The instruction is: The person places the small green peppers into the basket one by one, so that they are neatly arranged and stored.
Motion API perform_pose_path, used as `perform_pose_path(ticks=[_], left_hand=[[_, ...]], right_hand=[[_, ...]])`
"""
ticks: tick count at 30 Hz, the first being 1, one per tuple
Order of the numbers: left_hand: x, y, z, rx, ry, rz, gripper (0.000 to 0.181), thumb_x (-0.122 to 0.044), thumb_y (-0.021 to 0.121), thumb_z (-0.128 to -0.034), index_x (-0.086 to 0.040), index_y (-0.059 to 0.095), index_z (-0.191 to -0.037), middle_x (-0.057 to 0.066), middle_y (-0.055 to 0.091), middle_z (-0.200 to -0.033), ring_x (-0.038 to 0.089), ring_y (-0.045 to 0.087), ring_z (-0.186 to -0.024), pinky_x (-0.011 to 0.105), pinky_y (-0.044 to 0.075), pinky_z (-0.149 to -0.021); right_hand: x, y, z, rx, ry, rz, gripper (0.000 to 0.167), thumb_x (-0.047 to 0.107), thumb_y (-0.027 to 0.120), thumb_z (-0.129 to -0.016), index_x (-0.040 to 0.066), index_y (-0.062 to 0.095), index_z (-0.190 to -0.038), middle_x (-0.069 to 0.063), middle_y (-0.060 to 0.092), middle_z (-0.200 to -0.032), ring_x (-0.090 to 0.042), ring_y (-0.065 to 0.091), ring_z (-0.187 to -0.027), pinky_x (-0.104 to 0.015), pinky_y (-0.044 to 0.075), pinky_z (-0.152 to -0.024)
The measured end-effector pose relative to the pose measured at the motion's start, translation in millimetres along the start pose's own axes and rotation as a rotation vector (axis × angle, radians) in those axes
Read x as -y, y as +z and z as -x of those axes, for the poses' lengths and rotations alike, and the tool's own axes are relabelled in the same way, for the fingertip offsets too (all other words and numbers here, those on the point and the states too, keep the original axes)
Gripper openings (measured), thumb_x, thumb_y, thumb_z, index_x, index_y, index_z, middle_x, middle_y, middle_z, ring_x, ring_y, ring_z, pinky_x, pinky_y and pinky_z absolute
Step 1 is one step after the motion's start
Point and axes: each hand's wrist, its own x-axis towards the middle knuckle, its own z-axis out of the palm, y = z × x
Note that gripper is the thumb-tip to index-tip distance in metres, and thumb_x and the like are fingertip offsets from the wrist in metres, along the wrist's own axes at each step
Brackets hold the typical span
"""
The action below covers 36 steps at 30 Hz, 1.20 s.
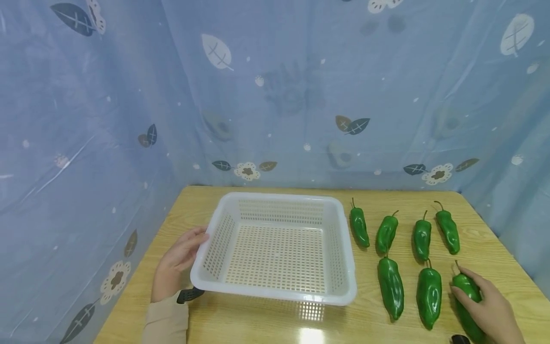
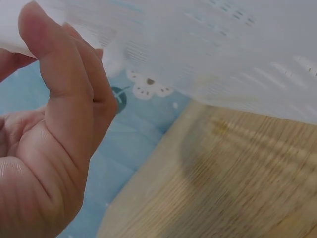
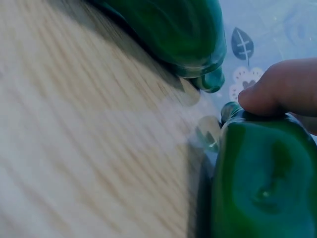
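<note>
A white plastic basket (image 1: 275,296) with perforated walls stands at the left middle of the table in the head view. My left hand (image 1: 182,255) holds its left rim, thumb over the edge. From the left wrist, the basket's pale wall (image 2: 198,54) shows above the wood, beside the curled fingers (image 2: 64,69). At the front right, my right hand (image 1: 494,306) grips a green pepper (image 1: 466,285), thumb on its left side and fingers over its right. That pepper (image 3: 267,183) fills the lower right of the right wrist view, with one digit at its stem end.
Several more green peppers lie right of the basket in two rows, among them a front one (image 1: 428,296) beside the held pepper and a back one (image 1: 360,227) near the basket's rim. Blue patterned curtains (image 1: 296,95) hang behind and beside the wooden table (image 1: 240,317).
</note>
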Motion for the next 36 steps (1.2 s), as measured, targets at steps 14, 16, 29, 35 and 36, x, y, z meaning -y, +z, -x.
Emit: perform_pose_path(ticks=[14,16,29,35,36], left_hand=[[-0.6,6.2,-5.0,0.055,0.044,0.095,0.041,0.008,0.013,-0.099,0.008,0.039,-0.13,0.016,0.063,-0.116,0.025,0.065,-0.105,0.035,0.055,-0.088],[-0.8,6.7,-4.6,0.045,0.041,0.089,0.04,0.008,0.013,-0.099,0.008,0.04,-0.129,0.015,0.063,-0.115,0.025,0.065,-0.105,0.035,0.055,-0.087],[-1.3,8.5,0.1,-0.031,0.019,0.028,0.034,0.008,0.02,-0.0992,0.009,0.04,-0.126,0.013,0.066,-0.112,0.023,0.066,-0.101,0.035,0.056,-0.085],[-2.1,8.5,-1.5,-0.005,0.033,-0.01,0.033,0.008,0.018,-0.0991,0.014,0.035,-0.127,0.014,0.065,-0.111,0.023,0.066,-0.1,0.033,0.057,-0.083],[-2.0,8.1,-1.6,0.004,0.038,-0.012,0.034,0.008,0.018,-0.0989,0.015,0.035,-0.128,0.015,0.065,-0.111,0.023,0.066,-0.1,0.033,0.057,-0.083]], right_hand=[[2.3,0.3,3.1,-0.018,0.08,-0.042,0.065,0.033,0.052,-0.096,-0.011,0.03,-0.139,-0.043,0.041,-0.12,-0.052,0.054,-0.089,-0.051,0.047,-0.06],[1.4,1.6,3.0,-0.028,0.089,-0.043,0.066,0.034,0.052,-0.096,-0.01,0.031,-0.139,-0.043,0.041,-0.12,-0.05,0.055,-0.087,-0.049,0.047,-0.058],[4.4,-1.5,7.4,-0.128,0.277,-0.146,0.067,0.034,0.052,-0.095,-0.004,0.027,-0.144,-0.038,0.043,-0.12,-0.047,0.052,-0.09,-0.031,0.046,-0.049],[19.0,-12.8,8.8,-0.137,0.304,-0.179,0.068,0.036,0.052,-0.095,0.0,0.025,-0.147,-0.035,0.05,-0.111,-0.002,0.048,-0.062,-0.027,0.047,-0.047],[21.3,-14.4,8.4,-0.142,0.292,-0.18,0.068,0.036,0.052,-0.095,0.0,0.025,-0.147,-0.035,0.051,-0.11,0.004,0.042,-0.058,-0.028,0.048,-0.046]])
